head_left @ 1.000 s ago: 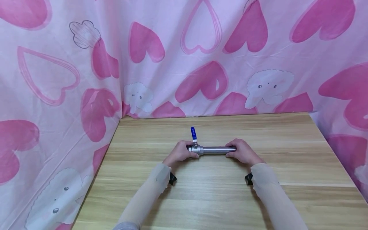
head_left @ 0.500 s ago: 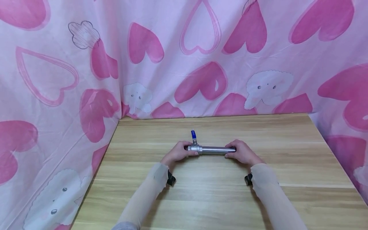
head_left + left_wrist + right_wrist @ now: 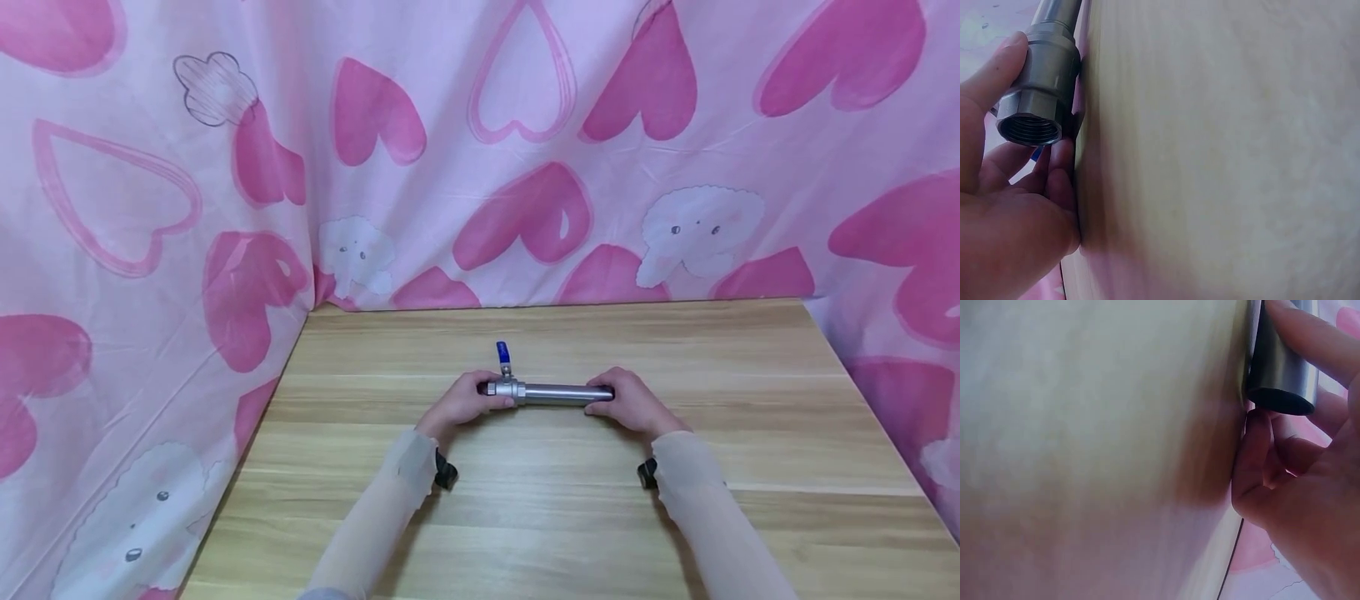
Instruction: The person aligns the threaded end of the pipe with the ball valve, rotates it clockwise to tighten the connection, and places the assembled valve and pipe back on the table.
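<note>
A metal ball valve (image 3: 507, 389) with a blue lever handle (image 3: 503, 353) is joined to a straight steel pipe (image 3: 558, 394), lying crosswise over the table. My left hand (image 3: 461, 401) grips the valve's body, thumb on the near side. In the left wrist view the valve's threaded open end (image 3: 1030, 130) faces the palm. At the pipe's other end my right hand (image 3: 632, 402) holds it between thumb and fingers. The right wrist view shows the pipe's hollow end (image 3: 1282, 401) there. Fingers behind the metal are partly hidden in the head view.
The wood-grain table (image 3: 555, 517) extends around both hands. Pink heart-patterned cloth (image 3: 517, 217) hangs along its back and sides. A dark wrist camera (image 3: 446, 472) sits under the left wrist, another dark camera (image 3: 647, 473) under the right.
The blue lever tipped lower and looks shorter than a second ago, as the valve and pipe shifted very slightly left. Both hands keep their hold.
</note>
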The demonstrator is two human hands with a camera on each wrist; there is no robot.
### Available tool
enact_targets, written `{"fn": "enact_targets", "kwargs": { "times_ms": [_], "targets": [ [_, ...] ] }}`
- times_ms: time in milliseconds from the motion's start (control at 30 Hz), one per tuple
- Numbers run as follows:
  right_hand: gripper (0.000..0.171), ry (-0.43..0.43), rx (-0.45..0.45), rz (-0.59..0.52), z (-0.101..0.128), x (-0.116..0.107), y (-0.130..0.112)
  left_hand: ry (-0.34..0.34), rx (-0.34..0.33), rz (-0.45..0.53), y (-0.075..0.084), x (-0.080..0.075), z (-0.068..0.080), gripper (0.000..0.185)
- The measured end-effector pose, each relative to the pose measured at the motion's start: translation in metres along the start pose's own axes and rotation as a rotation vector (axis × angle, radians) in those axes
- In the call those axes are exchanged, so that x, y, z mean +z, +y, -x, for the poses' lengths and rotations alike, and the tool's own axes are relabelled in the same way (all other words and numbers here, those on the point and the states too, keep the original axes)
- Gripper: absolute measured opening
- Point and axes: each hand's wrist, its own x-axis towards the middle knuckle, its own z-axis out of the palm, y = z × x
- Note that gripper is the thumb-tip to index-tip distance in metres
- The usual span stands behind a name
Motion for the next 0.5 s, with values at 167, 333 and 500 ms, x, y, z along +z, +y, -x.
{"fn": "enact_targets", "kwargs": {
  "times_ms": [167, 333, 500],
  "targets": [
    [0.034, 0.018, -0.032, 0.021, 0.001, -0.001, 0.001, 0.023, 0.018, -0.004, 0.001, 0.001, 0.002, 0.052],
    [0.050, -0.006, 0.030, -0.043, 0.006, -0.008, 0.005, 0.018, 0.027, -0.020, 0.002, -0.010, 0.007, 0.056],
    [0.067, -0.034, 0.064, -0.069, 0.015, -0.033, 0.011, 0.042, 0.047, -0.140, 0.008, -0.041, 0.020, 0.063]
  ]
}}
